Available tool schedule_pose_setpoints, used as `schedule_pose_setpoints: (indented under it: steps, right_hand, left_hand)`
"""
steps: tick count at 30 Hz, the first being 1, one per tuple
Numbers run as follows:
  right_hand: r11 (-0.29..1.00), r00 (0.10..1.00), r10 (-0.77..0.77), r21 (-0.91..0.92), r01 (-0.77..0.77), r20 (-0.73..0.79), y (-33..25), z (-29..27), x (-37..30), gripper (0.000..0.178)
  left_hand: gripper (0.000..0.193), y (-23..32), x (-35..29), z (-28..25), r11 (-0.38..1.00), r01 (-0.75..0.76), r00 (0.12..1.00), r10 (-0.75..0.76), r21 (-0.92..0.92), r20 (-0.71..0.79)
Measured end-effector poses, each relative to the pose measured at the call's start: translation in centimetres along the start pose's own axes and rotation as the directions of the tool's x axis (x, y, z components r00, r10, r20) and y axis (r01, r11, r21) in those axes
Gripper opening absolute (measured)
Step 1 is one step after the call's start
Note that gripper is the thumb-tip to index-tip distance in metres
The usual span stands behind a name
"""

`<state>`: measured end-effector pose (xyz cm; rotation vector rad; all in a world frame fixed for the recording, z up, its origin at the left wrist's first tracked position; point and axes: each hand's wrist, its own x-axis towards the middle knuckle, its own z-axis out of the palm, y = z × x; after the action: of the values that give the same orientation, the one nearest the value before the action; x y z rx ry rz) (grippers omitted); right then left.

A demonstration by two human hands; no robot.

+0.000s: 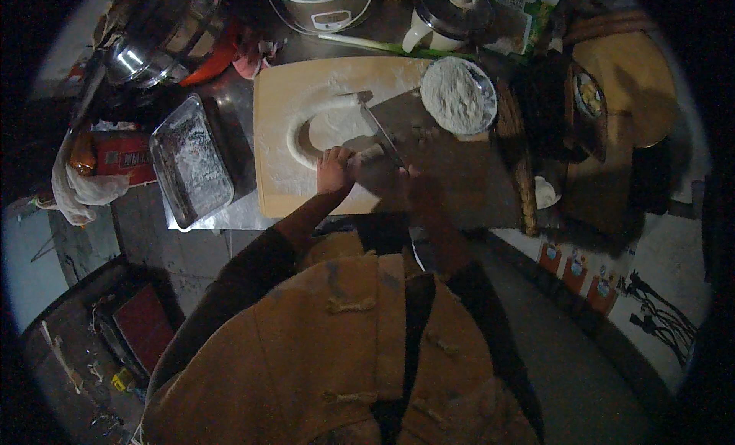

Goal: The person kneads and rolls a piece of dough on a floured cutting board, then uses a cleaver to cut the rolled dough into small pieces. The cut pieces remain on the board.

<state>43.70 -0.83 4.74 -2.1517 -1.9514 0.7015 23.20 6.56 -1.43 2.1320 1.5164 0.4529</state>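
A rope of dough (pixel 295 131) lies in a U-shaped bend on a floured wooden board (pixel 277 194). My left hand (pixel 334 171) is closed over the near arm of the rope, and the dough's end sticks out to its right. In my right hand (pixel 412 173) is a knife (pixel 385 137), its blade slanting away to the far left, beside that end. Deep shadow covers the right hand and hides most of its fingers. Whether the blade touches the dough I cannot tell. Some small lumps show dimly in the shadow beyond the knife.
A bowl of flour (pixel 459 96) stands on the board's far right corner. Left of the board is a floured metal tray (pixel 191 161). Behind it lie a green onion (pixel 375 45), a rice cooker (pixel 321 8) and a lidded pot (pixel 448 20). A bundle of sticks (pixel 521 169) lines the right side.
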Motion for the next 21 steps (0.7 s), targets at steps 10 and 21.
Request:
schedule_pose_setpoints:
  steps: [10,21]
  right_hand:
    - [0.955,0.897,-0.297,-0.095,0.281,-0.326,-0.9,-1.2,-1.8,0.031]
    - [0.971,0.949,-0.237,-0.094,0.221,-0.209,3.1,4.2,-0.1,0.026]
  left_hand:
    - [0.027,-0.4,0.5,-0.5,0.997,0.022,0.998,-0.026,0.076,0.052]
    - [0.034,-1.6,-0.3,-1.6,0.985,-0.111,0.991,0.100,0.129,0.085]
